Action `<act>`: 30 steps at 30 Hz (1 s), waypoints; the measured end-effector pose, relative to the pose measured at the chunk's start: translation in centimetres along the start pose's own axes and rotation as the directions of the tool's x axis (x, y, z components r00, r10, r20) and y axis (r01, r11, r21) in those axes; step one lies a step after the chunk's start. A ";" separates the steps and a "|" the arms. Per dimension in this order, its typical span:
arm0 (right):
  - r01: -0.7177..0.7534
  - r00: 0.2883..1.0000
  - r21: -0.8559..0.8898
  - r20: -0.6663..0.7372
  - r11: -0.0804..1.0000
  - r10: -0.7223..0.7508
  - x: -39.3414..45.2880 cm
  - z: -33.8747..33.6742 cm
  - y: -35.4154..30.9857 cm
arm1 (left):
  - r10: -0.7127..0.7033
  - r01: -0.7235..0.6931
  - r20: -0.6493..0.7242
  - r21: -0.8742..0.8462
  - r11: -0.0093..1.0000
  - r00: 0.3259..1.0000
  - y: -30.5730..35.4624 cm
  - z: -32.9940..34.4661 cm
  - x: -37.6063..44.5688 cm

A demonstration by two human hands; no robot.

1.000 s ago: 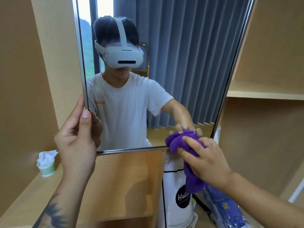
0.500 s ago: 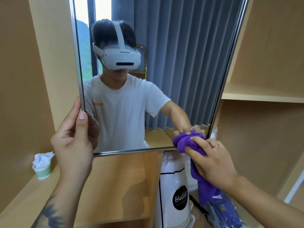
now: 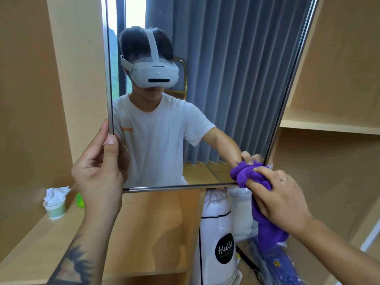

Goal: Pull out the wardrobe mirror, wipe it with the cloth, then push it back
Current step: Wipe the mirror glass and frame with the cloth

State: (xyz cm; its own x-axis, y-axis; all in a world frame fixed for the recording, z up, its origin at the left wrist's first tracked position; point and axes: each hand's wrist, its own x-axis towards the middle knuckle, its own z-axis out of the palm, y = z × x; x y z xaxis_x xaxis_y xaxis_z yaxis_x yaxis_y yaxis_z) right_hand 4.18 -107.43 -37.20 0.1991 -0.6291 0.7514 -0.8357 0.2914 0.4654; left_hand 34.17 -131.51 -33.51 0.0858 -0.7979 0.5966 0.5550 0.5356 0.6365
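Nearest the camera, two bare forearms are reaching in, the left one bearing a dark tattoo. The left hand (image 3: 98, 177) is gripping the left edge of the mirror (image 3: 226, 89) near its lower corner: the thumb is lying straight up the front of the frame while the fingers are wrapping behind it, so they are showing only as a reflection. The right hand (image 3: 281, 200) is clutching one purple cloth (image 3: 248, 175), its fingers curling over the bunched top and pressing it onto the glass at the lower right corner; a thin ring is sitting on one finger. The loose tail of the cloth is hanging down under the palm.

Below the mirror, one white bag (image 3: 218, 233) printed with "Hello" is standing beside the wooden ledge (image 3: 144, 233), and a blue wrapped item (image 3: 281, 268) is lying to its right. On the ledge at the left, one pale green cup (image 3: 55, 208) stuffed with tissue is standing just beside a small green object (image 3: 80, 200).

Farther back, the single mirror is standing pulled out between the wardrobe panels, reflecting the person in a white headset and grey curtains. One shelf (image 3: 329, 125) is jutting out at the right.
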 end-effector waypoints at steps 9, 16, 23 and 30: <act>-0.198 0.980 0.023 0.024 0.980 0.197 -1.8 -0.2 -2.6 | -0.009 0.008 -0.034 -0.026 1.000 0.999 0.3 0.5 -0.2; -0.372 0.925 0.017 -0.081 0.928 0.372 3.1 -1.6 0.1 | 0.020 -0.020 -0.051 -0.008 1.000 0.998 0.0 0.4 -0.3; -0.196 0.980 0.024 0.034 0.980 0.195 -1.6 -0.5 -3.3 | 0.055 -0.054 -0.053 0.023 0.998 0.997 0.2 1.1 -0.4; -0.446 0.883 0.103 -0.109 0.889 0.456 3.8 -1.2 -3.3 | 0.089 -0.088 -0.040 0.038 0.995 0.995 0.1 1.2 -0.5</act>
State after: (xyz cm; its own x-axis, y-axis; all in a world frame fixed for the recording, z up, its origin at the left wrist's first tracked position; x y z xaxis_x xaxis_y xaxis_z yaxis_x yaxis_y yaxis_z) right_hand 8.28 -109.92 -35.36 -0.1493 -0.3443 0.9269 -0.8847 0.4653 0.0303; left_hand 33.19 -130.68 -33.13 0.1676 -0.7574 0.6310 0.5131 0.6136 0.6002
